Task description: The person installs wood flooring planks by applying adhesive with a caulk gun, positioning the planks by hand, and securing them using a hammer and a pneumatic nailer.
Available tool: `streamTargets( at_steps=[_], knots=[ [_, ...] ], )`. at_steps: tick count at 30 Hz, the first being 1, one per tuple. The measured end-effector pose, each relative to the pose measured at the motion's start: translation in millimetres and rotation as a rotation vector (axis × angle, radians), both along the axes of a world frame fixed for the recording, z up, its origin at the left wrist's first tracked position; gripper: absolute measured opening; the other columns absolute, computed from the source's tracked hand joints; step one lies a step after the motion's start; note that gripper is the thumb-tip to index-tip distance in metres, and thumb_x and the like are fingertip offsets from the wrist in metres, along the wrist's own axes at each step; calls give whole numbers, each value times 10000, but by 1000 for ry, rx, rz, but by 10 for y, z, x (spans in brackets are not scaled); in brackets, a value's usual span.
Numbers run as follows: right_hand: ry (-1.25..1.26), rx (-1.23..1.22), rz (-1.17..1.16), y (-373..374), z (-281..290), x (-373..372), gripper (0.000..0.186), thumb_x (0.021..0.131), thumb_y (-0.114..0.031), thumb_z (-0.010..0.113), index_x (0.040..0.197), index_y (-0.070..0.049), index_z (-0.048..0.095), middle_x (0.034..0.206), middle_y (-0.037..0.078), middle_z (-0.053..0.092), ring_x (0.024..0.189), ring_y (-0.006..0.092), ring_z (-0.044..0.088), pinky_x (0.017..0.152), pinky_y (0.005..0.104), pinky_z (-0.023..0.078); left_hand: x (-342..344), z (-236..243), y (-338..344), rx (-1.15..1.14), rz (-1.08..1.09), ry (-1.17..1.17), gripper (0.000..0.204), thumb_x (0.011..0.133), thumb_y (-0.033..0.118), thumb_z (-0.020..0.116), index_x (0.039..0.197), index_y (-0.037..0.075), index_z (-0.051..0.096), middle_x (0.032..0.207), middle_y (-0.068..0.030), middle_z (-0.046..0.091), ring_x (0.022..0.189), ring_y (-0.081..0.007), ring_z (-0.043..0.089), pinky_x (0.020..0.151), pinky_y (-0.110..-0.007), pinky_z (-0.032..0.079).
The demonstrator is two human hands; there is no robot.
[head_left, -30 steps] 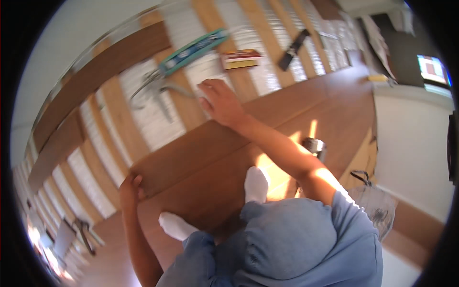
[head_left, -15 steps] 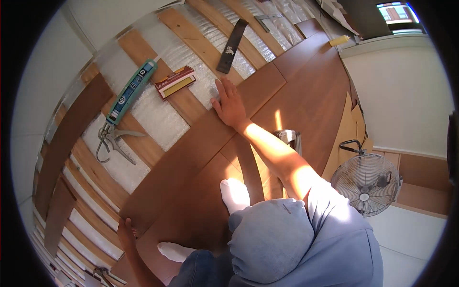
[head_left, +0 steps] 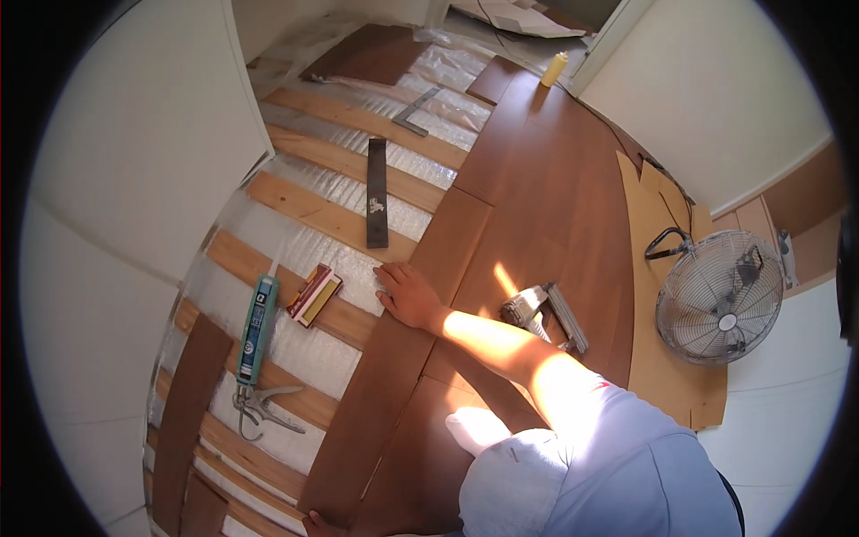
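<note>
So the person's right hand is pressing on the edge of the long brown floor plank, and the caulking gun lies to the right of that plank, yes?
Not quite. The right hand does press on the plank edge, but the caulking gun lies to the left of it, on the wooden battens, as the head view shows.

Caulk gun (head_left: 255,333), fan (head_left: 720,297), nailer (head_left: 544,313) (perhaps) lie around.
</note>
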State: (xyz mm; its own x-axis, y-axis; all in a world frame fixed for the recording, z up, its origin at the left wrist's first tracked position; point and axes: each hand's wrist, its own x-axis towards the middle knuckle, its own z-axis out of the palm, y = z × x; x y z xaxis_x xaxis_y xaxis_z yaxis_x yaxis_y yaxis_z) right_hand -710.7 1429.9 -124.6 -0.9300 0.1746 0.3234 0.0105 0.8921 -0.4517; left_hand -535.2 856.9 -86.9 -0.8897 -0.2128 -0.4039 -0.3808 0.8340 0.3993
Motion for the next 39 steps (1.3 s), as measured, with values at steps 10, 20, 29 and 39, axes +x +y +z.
streamTargets(
  at_steps=[10,20,29,39],
  knots=[
    [87,-237,-138,-54,14,71,443,1032,-241,612,1406,-6,572,1401,187,578,1328,399,521,1112,475,459,-170,398,-29,-38,81,119,687,1033,578,610,1123,-99,681,1073,-306,693,955,-438,650,858,-528,556],
    [-71,-219,-119,-37,62,691,441,1024,-190,616,1416,4,560,1478,215,530,1371,416,500,1159,481,425,-36,271,187,-44,-5,-143,700,1034,627,561,1243,-32,674,1088,-276,711,960,-483,657,866,-551,555],
    [22,-78,-63,-48,39,462,428,1007,-181,632,1394,-10,570,1443,197,535,1345,410,514,1121,471,458,132,-371,-340,-71,-168,-78,665,902,494,788,1049,-128,605,926,-271,692,711,-377,693,511,-446,562],
    [-4,50,-56,1,-103,300,458,1018,-216,617,1416,2,553,1459,199,526,1390,433,479,1180,486,417,119,-312,-341,20,-5,-113,746,783,508,871,1071,-136,627,1036,-348,699,983,-524,667,844,-555,538]
  ],
)
